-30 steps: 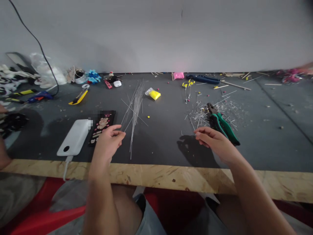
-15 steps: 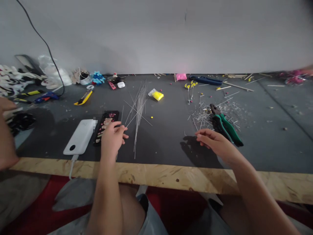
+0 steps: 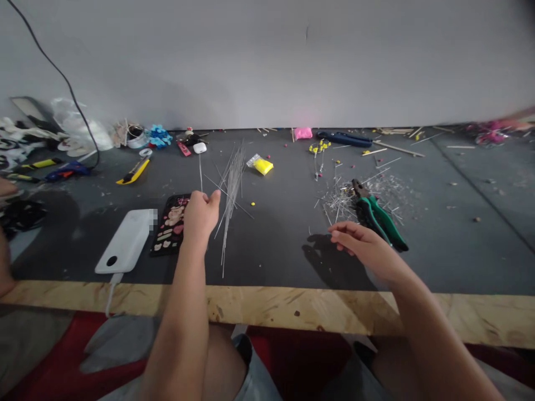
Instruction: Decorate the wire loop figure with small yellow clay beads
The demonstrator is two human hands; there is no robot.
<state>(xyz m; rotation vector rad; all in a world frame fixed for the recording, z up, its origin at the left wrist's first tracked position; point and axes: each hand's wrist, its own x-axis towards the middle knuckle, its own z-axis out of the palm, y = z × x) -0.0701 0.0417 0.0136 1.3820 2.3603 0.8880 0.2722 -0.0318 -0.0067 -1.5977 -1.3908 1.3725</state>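
Observation:
My left hand (image 3: pixel 201 214) is closed in a pinch on a thin metal wire (image 3: pixel 200 174) that stands up from its fingers. It hovers beside a loose bundle of long wires (image 3: pixel 231 184) lying on the dark table (image 3: pixel 276 234). My right hand (image 3: pixel 363 246) floats above the table with its fingers curled together, and I cannot make out what is between them, if anything. Green-handled pliers (image 3: pixel 378 214) lie just behind it, next to a heap of cut wire bits (image 3: pixel 340 200).
A white power bank (image 3: pixel 125 240) and a black phone (image 3: pixel 171 224) lie left of my left hand. Further back are a yellow packet (image 3: pixel 263 165), a yellow utility knife (image 3: pixel 134 171), a pink lump (image 3: pixel 303 133) and a blue tool (image 3: pixel 345 138). Another person's arm (image 3: pixel 5 262) shows at the far left.
My left hand has lifted one wire out of the bundle and turned it upright. My right hand has barely moved. The other person's arm at the left has drawn back.

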